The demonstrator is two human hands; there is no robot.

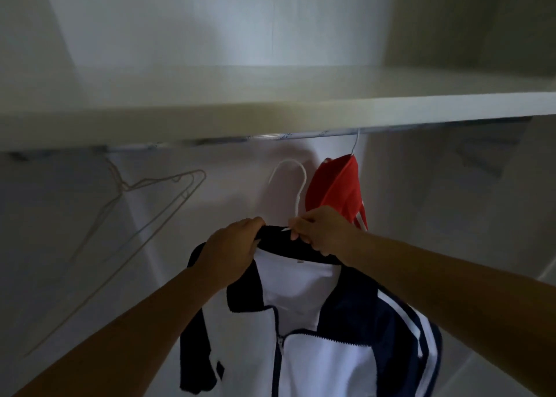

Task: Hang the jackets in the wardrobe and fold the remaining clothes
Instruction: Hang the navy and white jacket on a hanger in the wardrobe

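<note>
Wardrobe interior, white shelf (270, 108) over a metal rail (301, 136); two hands hold up a navy-and-white track jacket (316, 354).
Its dark collar sits in the curled left hand (231, 246); the right hand (319, 231) pinches the white hanger (290, 180) at its neck; the hook rises above both hands, short of the rail; a red jacket (337, 189) hangs just beyond the right hand; empty wire hangers (156, 204) hang well left of the left hand.

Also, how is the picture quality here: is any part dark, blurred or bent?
Head view: dim overall, brightest on the back wall above the shelf; the shelf edge and the empty hangers are smeared by blur; the left hand, right hand and the jacket they hold look fairly sharp.
</note>
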